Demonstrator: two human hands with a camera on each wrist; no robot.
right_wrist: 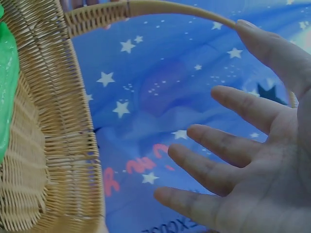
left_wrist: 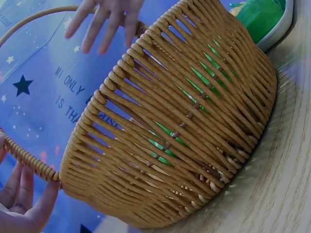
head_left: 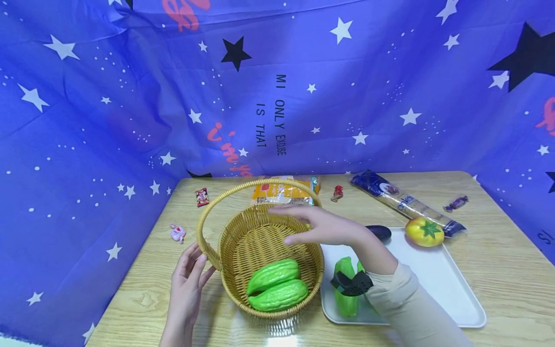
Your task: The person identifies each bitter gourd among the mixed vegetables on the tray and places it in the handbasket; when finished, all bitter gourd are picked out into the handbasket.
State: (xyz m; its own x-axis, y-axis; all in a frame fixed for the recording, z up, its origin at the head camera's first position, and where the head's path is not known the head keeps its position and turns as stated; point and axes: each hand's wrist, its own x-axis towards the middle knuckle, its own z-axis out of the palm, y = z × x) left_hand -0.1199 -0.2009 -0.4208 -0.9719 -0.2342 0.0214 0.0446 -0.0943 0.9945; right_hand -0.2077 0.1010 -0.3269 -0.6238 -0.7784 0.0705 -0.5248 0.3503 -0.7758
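A round wicker basket [head_left: 260, 241] with an arched handle [head_left: 256, 183] stands on the table. Two green bitter melons, an upper one [head_left: 275, 273] and a lower one [head_left: 279, 295], lie side by side in its near part. My left hand [head_left: 187, 277] pinches the lower left end of the handle, fingers and thumb also showing there in the left wrist view. Above the basket's far right part hovers my right hand [head_left: 323, 227], holding nothing. Its fingers [right_wrist: 209, 170] are spread and fairly straight in the right wrist view.
Right of the basket, a white tray [head_left: 461, 294] bears green vegetables [head_left: 346, 308], partly hidden by my right wrist, a dark eggplant [head_left: 380, 233] and a yellow-red tomato [head_left: 422, 232]. Behind lie a long blue-ended packet [head_left: 399, 200], an orange packet [head_left: 282, 190] and small wrapped candies [head_left: 202, 197].
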